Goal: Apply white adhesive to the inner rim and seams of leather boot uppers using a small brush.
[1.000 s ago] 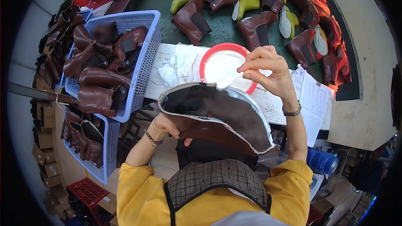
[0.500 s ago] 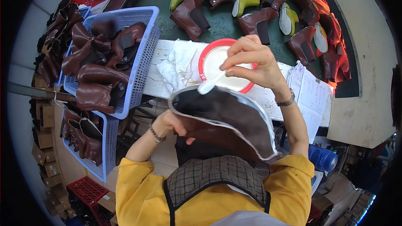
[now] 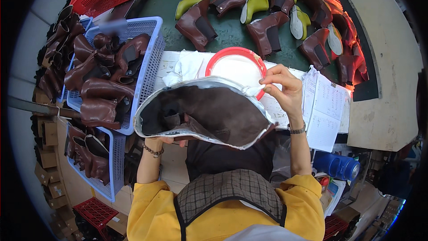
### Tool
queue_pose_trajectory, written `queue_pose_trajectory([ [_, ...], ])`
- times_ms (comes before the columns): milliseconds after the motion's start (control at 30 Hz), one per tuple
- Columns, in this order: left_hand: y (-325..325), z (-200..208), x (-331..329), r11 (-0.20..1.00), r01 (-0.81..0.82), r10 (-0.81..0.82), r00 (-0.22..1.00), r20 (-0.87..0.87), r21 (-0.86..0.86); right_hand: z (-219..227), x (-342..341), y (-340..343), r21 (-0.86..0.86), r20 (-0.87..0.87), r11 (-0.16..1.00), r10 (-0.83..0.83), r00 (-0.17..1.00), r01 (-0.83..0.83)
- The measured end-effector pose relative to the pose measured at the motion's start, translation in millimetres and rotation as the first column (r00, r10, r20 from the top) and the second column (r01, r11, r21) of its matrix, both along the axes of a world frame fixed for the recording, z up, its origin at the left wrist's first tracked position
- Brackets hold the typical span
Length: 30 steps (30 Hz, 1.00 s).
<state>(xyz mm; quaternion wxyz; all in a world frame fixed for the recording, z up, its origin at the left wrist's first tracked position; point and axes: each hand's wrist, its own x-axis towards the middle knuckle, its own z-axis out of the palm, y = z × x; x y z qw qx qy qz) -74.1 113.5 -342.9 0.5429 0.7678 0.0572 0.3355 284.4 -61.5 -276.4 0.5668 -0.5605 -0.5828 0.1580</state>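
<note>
A dark brown leather boot upper (image 3: 209,111) is held in front of me with its wide opening facing up, its dark lining showing and white paste along its edge. Beneath its lower left side, my left hand (image 3: 166,140) grips it; most of those fingers are hidden. My right hand (image 3: 285,90) pinches a small white spreader (image 3: 253,90), whose tip touches the upper's far right edge. Just beyond stands a red-rimmed bowl (image 3: 219,55) of white paste, partly covered by my right fingers. A crumpled white cloth (image 3: 189,66) lies left of the bowl.
Blue baskets (image 3: 154,58) of brown boot uppers stand at the left, beside my left arm. Brown boots (image 3: 267,31) and yellow-green shoe forms (image 3: 256,5) cover the green table ahead. Handwritten papers (image 3: 327,107) hang over the right edge, above a blue jug (image 3: 336,166).
The boot upper has moved left and up, its opening turned more toward me. My right hand has lowered from over the bowl, bringing the spreader to the upper's far right edge.
</note>
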Motion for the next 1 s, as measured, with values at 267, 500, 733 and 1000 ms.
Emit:
queue_pose_trajectory([
  [267, -1, 12, -1, 0.779, 0.229, -0.148, 0.972, 0.184, -0.583, -15, -7, -30, -0.071, -0.086, 0.989, -0.138, 0.987, 0.132],
  [500, -10, 40, 17, 0.616, 0.271, -0.239, 0.959, 0.153, -0.739, 16, 2, -27, -0.083, -0.016, 0.988, -0.133, 0.991, 0.132],
  [733, -7, 10, 10, 0.93, 0.255, -0.28, 0.958, -0.06, -0.266, 50, 1, 19, -0.023, 0.298, 0.998, 0.062, 0.953, -0.057],
  [1000, 17, 43, 33, 0.549, 0.265, -0.216, 0.961, 0.172, -0.792, 26, 25, 44, 0.011, -0.06, 0.976, -0.215, 0.975, 0.216],
])
